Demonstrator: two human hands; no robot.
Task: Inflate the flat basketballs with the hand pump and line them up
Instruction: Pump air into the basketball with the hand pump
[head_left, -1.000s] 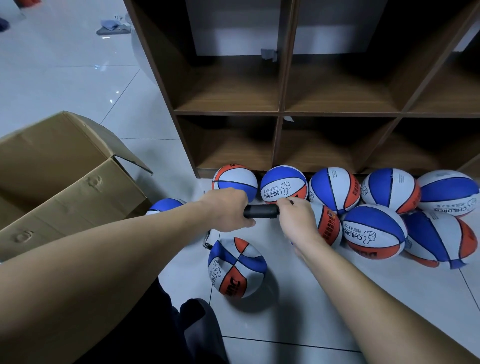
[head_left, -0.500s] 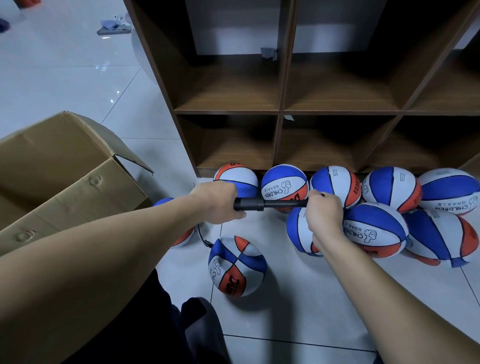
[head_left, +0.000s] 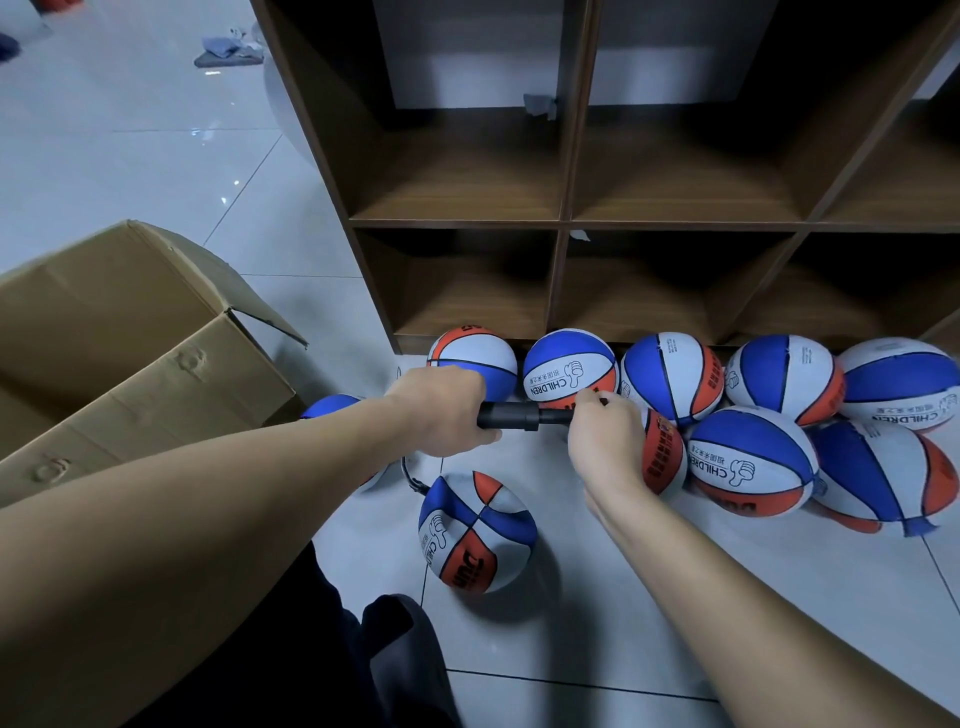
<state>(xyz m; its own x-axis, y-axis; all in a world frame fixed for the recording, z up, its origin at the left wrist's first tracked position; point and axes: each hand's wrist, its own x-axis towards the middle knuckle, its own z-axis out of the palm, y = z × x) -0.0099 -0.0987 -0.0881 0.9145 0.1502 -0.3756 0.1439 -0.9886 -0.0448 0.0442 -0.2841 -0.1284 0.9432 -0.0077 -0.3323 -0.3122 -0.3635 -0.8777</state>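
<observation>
Both hands grip the pump (head_left: 511, 415): left hand (head_left: 441, 410) on barrel, right hand (head_left: 605, 441) pushed the handle back in, closer now.

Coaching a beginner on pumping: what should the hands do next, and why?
Probably pull the right hand outward for another stroke: it sits close against the black hand pump that the left hand grips, and the wrinkled blue, white and orange basketball looks underfilled.

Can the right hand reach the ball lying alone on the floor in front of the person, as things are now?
Probably yes. The lone ball lies on bare floor tile just below and left of the right hand, with nothing between them. But that hand grips the pump handle, as the left hand grips its barrel, so it must let go first.
</observation>
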